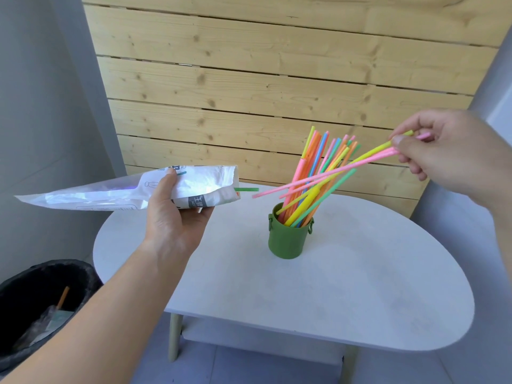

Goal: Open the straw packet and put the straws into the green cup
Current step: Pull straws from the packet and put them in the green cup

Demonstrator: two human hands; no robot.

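Note:
The green cup (287, 239) stands on the white table (346, 286) with several coloured straws (324, 159) leaning in it. My left hand (177, 214) grips the white straw packet (110, 194), held level above the table's left edge with its open mouth facing the cup. A green straw end (247, 189) pokes out of that mouth. My right hand (446, 151) pinches a few pink and yellow straws (332, 173) near their upper ends. These slant down to the left, crossing in front of the straws in the cup, and their lower tips hang just left of the cup.
A black bin (41, 303) with a liner and some rubbish stands on the floor at the lower left. A wooden plank wall (249, 79) rises behind the table. The table has a lower shelf and pale legs (175, 336).

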